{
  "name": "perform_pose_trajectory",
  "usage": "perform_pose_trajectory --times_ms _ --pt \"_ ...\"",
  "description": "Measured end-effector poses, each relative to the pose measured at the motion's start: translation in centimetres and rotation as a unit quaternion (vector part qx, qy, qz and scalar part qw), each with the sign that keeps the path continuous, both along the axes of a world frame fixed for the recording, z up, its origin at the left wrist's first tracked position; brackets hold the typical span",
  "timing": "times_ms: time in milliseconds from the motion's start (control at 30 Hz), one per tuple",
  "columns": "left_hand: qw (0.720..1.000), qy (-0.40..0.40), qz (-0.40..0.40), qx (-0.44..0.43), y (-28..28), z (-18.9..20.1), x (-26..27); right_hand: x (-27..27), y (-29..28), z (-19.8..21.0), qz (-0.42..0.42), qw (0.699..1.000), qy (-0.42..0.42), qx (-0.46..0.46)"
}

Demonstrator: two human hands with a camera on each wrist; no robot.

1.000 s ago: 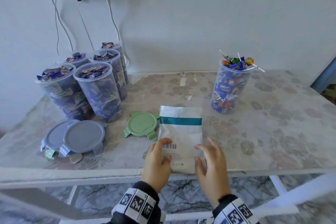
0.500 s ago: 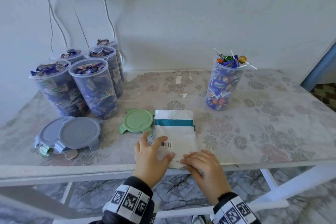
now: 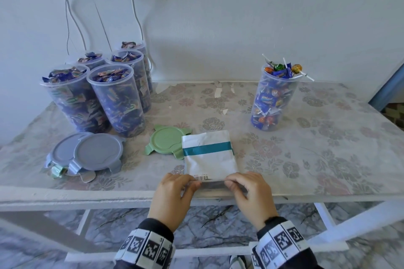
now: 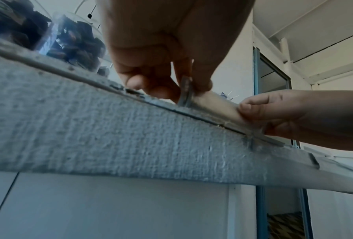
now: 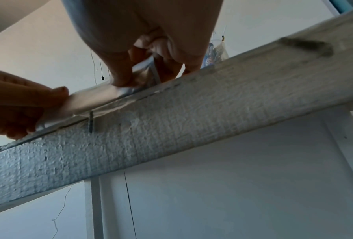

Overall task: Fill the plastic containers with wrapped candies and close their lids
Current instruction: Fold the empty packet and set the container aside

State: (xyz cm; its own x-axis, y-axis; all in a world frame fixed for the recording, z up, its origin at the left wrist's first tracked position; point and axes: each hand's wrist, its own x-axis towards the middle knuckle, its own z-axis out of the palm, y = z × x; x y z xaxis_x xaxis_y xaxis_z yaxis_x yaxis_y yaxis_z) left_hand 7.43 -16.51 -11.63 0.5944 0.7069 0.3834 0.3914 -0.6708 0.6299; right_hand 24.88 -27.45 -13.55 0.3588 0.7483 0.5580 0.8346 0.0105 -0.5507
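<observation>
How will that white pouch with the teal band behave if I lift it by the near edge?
Probably floppy: the white pouch lies flat, and its near edge curls up where the left hand and right hand pinch it. Likely light, since it looks thin. Its smooth surface may slip.

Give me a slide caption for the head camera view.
Both hands, left hand and right hand, pinch the near edge of a white pouch beside open candy-filled containers.

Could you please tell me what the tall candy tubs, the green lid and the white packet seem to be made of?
Tubs: clear, slightly frosted plastic, since the candies show through the walls. Green lid: matte moulded plastic with clip tabs at its rim. White packet: probably plastic film or foil, smooth with a teal band; it bends where both hands pinch its near edge.
</observation>
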Motion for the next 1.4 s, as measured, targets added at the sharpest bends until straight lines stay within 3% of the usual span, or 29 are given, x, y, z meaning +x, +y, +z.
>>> perform_pose_trajectory --times_ms 133,267,433,633,800,1133,1300,1400 --pt "0.996 0.032 0.057 -0.055 -0.1 0.5 0.9 -0.3 0.6 -0.3 -0.014 1.000 0.025 0.000" --pt "0.995 0.027 0.091 -0.001 -0.1 -0.1 1.2 -0.2 1.1 -0.7 -0.003 0.998 0.069 -0.002" --pt "0.998 -0.014 -0.015 0.061 0.1 -0.9 1.3 0.3 0.9 -1.2 -0.010 1.000 0.024 0.003" --pt "0.995 -0.010 -0.050 0.083 0.5 -1.6 0.2 1.1 0.1 -1.3 0.031 0.999 0.001 -0.028" --pt "0.995 -0.025 -0.014 0.092 0.1 -1.6 0.9 1.1 0.6 -0.8 0.033 0.999 -0.010 -0.005" --pt "0.993 -0.017 0.067 0.094 -0.1 -0.8 1.8 1.4 1.3 0.4 0.032 0.993 0.107 -0.027" --pt "0.993 0.002 -0.040 0.108 0.7 -1.2 1.4 1.8 2.0 0.0 -0.022 0.996 0.080 -0.032" --pt "0.993 0.013 -0.054 0.103 0.9 -1.6 0.8 1.9 2.2 0.4 -0.039 0.999 -0.001 -0.019"
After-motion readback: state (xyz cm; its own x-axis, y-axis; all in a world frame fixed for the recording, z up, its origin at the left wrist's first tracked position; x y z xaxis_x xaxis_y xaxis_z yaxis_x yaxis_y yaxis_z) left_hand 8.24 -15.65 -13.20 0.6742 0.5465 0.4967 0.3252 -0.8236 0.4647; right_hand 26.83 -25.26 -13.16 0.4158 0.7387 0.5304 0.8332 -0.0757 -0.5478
